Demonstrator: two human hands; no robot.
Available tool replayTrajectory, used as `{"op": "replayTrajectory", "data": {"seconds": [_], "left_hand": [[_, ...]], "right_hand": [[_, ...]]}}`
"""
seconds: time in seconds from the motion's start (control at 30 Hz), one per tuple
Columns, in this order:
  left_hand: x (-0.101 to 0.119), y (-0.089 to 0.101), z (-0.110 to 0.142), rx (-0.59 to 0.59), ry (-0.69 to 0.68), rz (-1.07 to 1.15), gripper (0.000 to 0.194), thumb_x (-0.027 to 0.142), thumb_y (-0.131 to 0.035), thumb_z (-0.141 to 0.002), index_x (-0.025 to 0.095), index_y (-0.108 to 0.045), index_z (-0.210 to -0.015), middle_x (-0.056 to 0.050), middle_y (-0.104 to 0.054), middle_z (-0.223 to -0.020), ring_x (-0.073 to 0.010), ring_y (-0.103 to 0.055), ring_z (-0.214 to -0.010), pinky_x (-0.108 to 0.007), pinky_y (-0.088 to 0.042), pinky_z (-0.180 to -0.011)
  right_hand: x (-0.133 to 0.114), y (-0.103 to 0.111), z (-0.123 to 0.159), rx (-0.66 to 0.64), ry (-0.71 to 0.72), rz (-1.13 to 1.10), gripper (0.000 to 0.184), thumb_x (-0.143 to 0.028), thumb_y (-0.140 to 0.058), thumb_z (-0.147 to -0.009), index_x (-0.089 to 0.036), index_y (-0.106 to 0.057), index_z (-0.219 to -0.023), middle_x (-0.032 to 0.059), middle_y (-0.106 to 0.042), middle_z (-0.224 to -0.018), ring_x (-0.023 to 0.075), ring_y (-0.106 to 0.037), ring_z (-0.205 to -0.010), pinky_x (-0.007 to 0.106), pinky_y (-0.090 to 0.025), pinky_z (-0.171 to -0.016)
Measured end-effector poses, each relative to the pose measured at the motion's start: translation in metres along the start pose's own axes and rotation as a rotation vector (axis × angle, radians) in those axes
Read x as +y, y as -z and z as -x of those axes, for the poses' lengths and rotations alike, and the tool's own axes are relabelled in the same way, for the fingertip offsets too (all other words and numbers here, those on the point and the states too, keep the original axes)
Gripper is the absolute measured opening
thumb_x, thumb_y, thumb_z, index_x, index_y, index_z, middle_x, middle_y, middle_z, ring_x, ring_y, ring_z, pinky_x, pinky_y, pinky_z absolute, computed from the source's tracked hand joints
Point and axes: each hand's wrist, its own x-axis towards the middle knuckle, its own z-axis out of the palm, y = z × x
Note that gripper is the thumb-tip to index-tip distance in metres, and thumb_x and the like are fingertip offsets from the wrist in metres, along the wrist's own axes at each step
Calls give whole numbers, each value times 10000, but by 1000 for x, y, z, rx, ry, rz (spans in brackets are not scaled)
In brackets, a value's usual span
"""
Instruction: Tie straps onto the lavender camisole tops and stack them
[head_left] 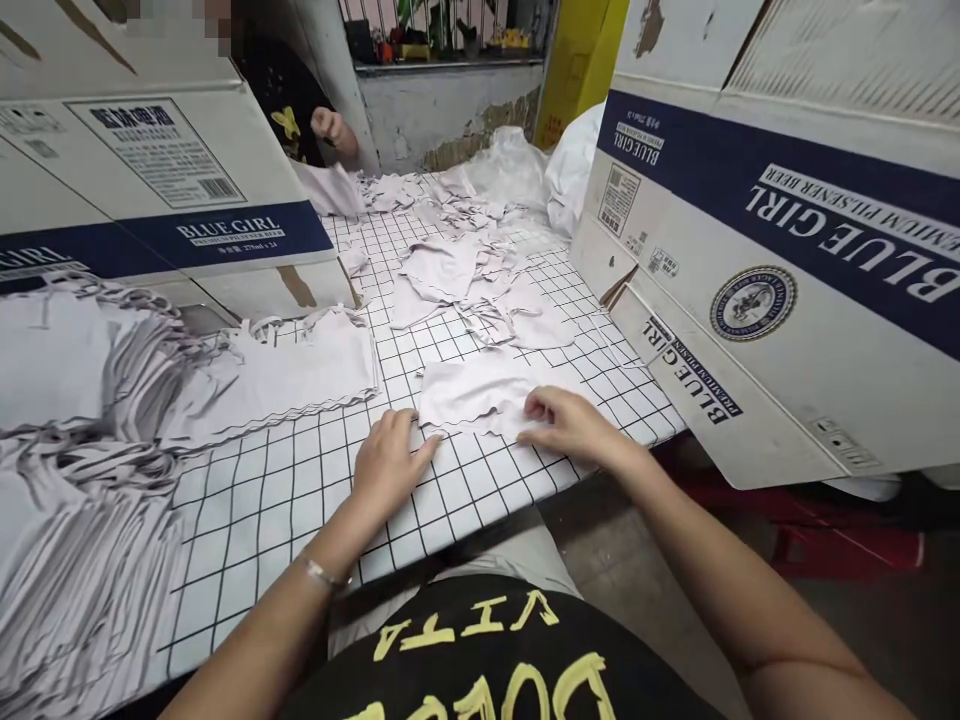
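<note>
A pale pinkish-white piece of fabric (pixel 469 390) lies in front of me on the checked tablecloth (pixel 285 500), its near edge wavy. My left hand (pixel 390 455) rests at its left edge, fingers flat and thumb spread. At the right end, my right hand (pixel 570 425) has its fingers curled on the fabric's edge. Just beyond lies a loose heap of similar fabric pieces (pixel 450 275). To my left are stacked fabric pieces (pixel 75 570), with a flatter row of pieces (pixel 285 380) beside them.
Large cardboard boxes flank the table, one at left (pixel 217 180) and one at right (pixel 750 260). Across the table a person's hand (pixel 334 130) shows near more fabric. Clear plastic bags (pixel 510 170) lie at the back. A red stool (pixel 847 540) stands at lower right.
</note>
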Motion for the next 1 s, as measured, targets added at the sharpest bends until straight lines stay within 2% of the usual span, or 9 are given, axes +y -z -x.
{"op": "replayTrajectory", "data": {"seconds": [0.1,0.17,0.33,0.4,0.47,0.57,0.7,0.8,1.0], "left_hand": [[5,-15,-23,17,-25,-99,480,525,-545,-853,149,-534,-1151,-131,-581,-1098,-279,-547,-993,-343,-427,-774],[10,-20,-33,2,-66,-125,369,472,-500,-898,157,-555,-1084,-115,-594,-1038,-259,-566,-928,-331,-419,-742],[23,-14,-46,41,-104,-66,234,312,-355,-971,187,-539,-901,-82,-626,-902,-229,-588,-833,-317,-396,-705],[25,-9,-48,62,-52,3,208,330,-359,-968,197,-517,-941,-70,-632,-865,-227,-593,-789,-311,-392,-675],[23,-5,-48,24,-29,78,153,330,-415,-943,208,-505,-962,-52,-634,-830,-223,-596,-760,-304,-395,-664],[13,-2,-45,-101,-91,164,139,297,-555,-854,220,-510,-961,-44,-647,-899,-226,-601,-829,-305,-423,-709],[5,-3,-40,-186,-180,184,206,244,-557,-832,222,-520,-1033,-65,-636,-1051,-243,-587,-952,-338,-445,-795],[6,-5,-38,-167,-215,141,213,196,-473,-864,216,-528,-1069,-79,-623,-1054,-242,-587,-964,-352,-453,-815],[6,-6,-41,-19,-203,134,142,213,-447,-885,189,-556,-973,-83,-620,-976,-235,-587,-914,-346,-461,-789]], "right_hand": [[0,-26,5,40,3,102,210,-390,-668,-779,-210,-580,-840,28,-604,-843,185,-553,-792,291,-401,-688],[-5,-38,5,110,-4,122,204,-410,-612,-828,-216,-570,-877,32,-607,-855,187,-559,-787,294,-400,-684],[-28,-55,-10,241,61,213,401,-464,-653,-790,-224,-539,-1090,82,-615,-1049,247,-570,-922,337,-410,-753],[-32,-60,-18,265,79,304,276,-366,-605,-837,-213,-558,-1063,90,-625,-1004,254,-566,-907,343,-396,-754],[-29,-60,-24,304,72,363,141,-235,-510,-879,-203,-577,-998,87,-631,-930,241,-565,-860,333,-381,-732],[-16,-52,-23,404,43,422,172,-139,-435,-877,-193,-586,-939,86,-626,-877,234,-558,-834,330,-365,-726],[-4,-39,-8,433,-1,399,147,-275,-502,-885,-198,-580,-984,86,-624,-906,247,-555,-859,341,-371,-753],[0,-38,8,322,15,345,326,-450,-607,-822,-224,-566,-1053,77,-632,-971,265,-556,-886,356,-382,-770],[6,-46,24,421,-22,350,176,-279,-439,-928,-206,-586,-864,78,-639,-825,230,-570,-809,344,-370,-772]]}}
